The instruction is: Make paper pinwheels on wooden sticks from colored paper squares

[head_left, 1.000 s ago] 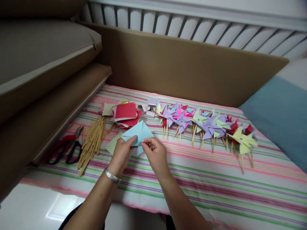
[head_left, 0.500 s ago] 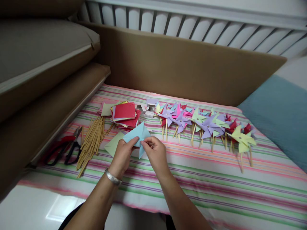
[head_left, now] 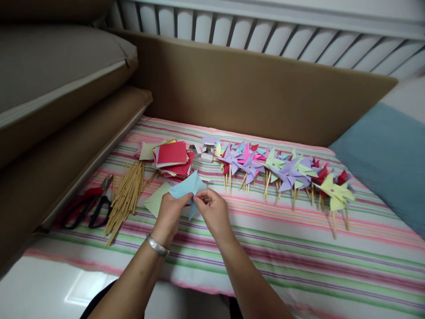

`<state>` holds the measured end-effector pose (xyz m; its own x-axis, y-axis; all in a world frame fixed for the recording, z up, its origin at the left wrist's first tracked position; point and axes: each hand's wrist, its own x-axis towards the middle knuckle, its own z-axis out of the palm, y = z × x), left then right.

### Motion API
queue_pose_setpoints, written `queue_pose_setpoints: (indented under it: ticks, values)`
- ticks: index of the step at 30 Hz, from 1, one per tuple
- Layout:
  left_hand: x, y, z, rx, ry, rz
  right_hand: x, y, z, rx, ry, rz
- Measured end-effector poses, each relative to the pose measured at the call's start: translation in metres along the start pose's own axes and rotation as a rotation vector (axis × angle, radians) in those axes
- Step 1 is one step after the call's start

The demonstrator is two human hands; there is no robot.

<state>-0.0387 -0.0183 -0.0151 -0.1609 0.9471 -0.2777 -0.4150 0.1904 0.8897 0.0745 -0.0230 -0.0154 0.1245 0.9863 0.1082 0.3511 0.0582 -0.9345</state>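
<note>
A light blue paper square [head_left: 186, 184], cut in from its corners, is held between both hands above the cloth. My left hand [head_left: 171, 213] pinches it near the middle, thumb on top. The fingertips of my right hand [head_left: 212, 209] pinch the paper at its centre, close to the left thumb. Whether they also hold something small there is hidden. Beneath the left hand lies a pale green paper sheet [head_left: 156, 200]. Behind the hands is a stack of coloured paper squares [head_left: 171, 153], with a red one on top.
Wooden sticks [head_left: 128, 195] lie in a pile left of my hands, beside scissors [head_left: 96, 206] with dark handles. Small open boxes [head_left: 206, 153] stand behind. Finished paper pinwheels [head_left: 288, 173] line the right side of the striped cloth [head_left: 299, 248]. Brown cushions [head_left: 83, 115] rise at left.
My right fingertips have shifted slightly left, up against the left thumb at the paper's centre. The blue paper has tilted a little, and one part is drawn in towards the middle.
</note>
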Motion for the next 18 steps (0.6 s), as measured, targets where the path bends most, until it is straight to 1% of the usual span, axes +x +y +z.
queue_pose_setpoints:
  ticks: [3,5,6,7,10,12,14,18]
  values:
    - [0.002,0.007,-0.005,0.003,-0.026,-0.030,0.007,-0.003,-0.013,0.047,0.038,0.030]
    - [0.003,0.012,-0.009,0.016,-0.080,-0.078,0.012,-0.004,-0.022,0.076,0.073,0.034]
    - [0.003,0.014,-0.011,0.029,-0.109,-0.102,0.014,-0.003,-0.025,0.104,0.062,0.047]
    - [0.002,0.016,-0.012,0.046,-0.136,-0.125,0.015,-0.003,-0.028,0.150,0.025,0.074]
    - [0.000,0.016,-0.012,0.096,-0.211,-0.174,0.016,-0.001,-0.029,0.355,-0.189,0.190]
    - [-0.002,0.014,-0.010,0.124,-0.247,-0.189,0.014,-0.001,-0.028,0.433,-0.291,0.231]
    - [-0.003,0.012,-0.007,0.146,-0.258,-0.189,0.013,0.000,-0.026,0.421,-0.314,0.222]
    - [-0.003,0.008,-0.005,0.150,-0.245,-0.203,0.014,0.001,-0.026,0.371,-0.295,0.202]
